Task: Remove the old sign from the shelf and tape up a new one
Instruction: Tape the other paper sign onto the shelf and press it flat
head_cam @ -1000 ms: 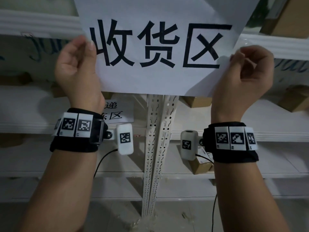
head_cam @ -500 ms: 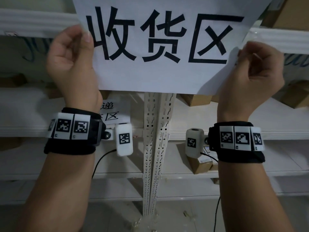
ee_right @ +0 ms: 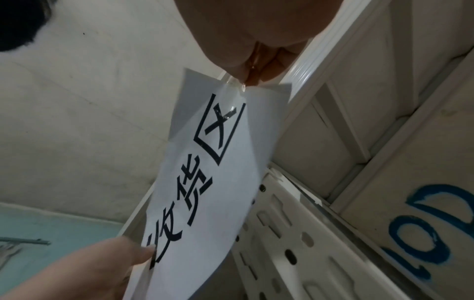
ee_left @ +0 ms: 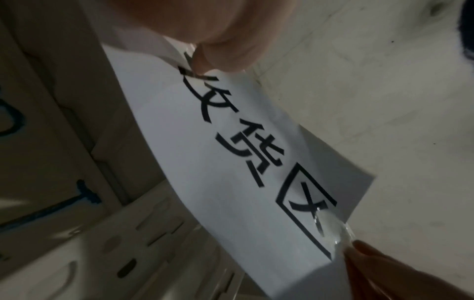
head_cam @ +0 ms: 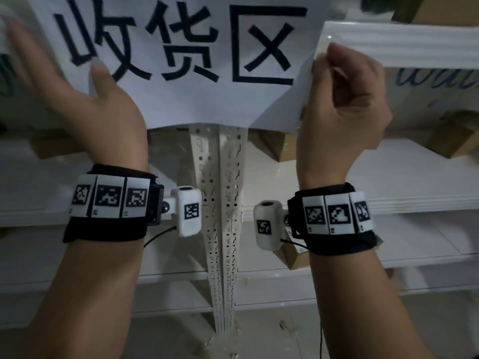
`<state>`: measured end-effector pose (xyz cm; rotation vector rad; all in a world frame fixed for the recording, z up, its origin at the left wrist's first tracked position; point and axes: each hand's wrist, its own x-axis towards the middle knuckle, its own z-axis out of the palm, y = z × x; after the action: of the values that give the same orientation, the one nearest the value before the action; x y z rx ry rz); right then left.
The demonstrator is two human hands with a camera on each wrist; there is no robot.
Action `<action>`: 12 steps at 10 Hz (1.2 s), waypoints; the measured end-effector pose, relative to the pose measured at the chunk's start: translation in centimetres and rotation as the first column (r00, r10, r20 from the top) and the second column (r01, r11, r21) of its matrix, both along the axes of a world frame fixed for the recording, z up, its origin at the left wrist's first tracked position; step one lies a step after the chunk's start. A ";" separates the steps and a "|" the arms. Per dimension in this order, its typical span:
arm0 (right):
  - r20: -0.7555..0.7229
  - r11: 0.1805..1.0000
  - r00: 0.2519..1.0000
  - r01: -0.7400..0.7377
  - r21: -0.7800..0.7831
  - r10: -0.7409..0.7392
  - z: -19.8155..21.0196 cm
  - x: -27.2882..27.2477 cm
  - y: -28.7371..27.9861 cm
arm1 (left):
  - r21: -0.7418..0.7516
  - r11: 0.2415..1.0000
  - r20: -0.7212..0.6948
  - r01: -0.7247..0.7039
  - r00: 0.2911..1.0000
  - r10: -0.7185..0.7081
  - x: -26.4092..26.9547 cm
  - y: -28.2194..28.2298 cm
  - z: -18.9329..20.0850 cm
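New sign [head_cam: 181,99] held up against the shelf beam [head_cam: 404,47], left hand [head_cam: 85,99] flat with thumb pressing its left edge, right hand [head_cam: 344,104] in a pinch grip on clear tape [ee_right: 234,97] at its right edge; taping under way, right side unstuck.

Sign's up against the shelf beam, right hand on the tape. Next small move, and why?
Probably press the clear tape onto the shelf beam. The left hand lies flat, pinning the sign, while the right hand pinches the tape at the sign's right edge, which looks still unstuck.
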<state>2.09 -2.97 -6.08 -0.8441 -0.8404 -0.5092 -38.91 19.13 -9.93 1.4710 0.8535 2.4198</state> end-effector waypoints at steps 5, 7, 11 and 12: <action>0.004 0.985 0.985 -0.171 -0.021 0.172 0.1 1.7 2.4 | 0.222 0.975 -0.580 -0.020 0.801 0.149 32.5 -16.1 5.4; -0.003 0.974 0.978 -0.208 -0.084 0.209 0.0 3.9 2.4 | 0.154 0.987 -0.669 0.034 0.739 0.079 35.0 -15.2 5.0; 0.095 0.975 0.977 -0.179 -0.130 0.192 0.5 6.0 2.3 | 0.167 0.981 -0.691 -0.096 0.698 0.185 36.1 -13.8 5.0; 0.115 0.973 0.975 -0.170 -0.158 0.189 0.6 6.6 2.1 | 0.156 0.978 -0.699 -0.135 0.684 0.206 36.2 -13.8 5.0</action>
<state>8.66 -0.87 -5.45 -0.8666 -1.0731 -0.3473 -2.72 5.37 -4.95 2.5515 1.0522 1.9741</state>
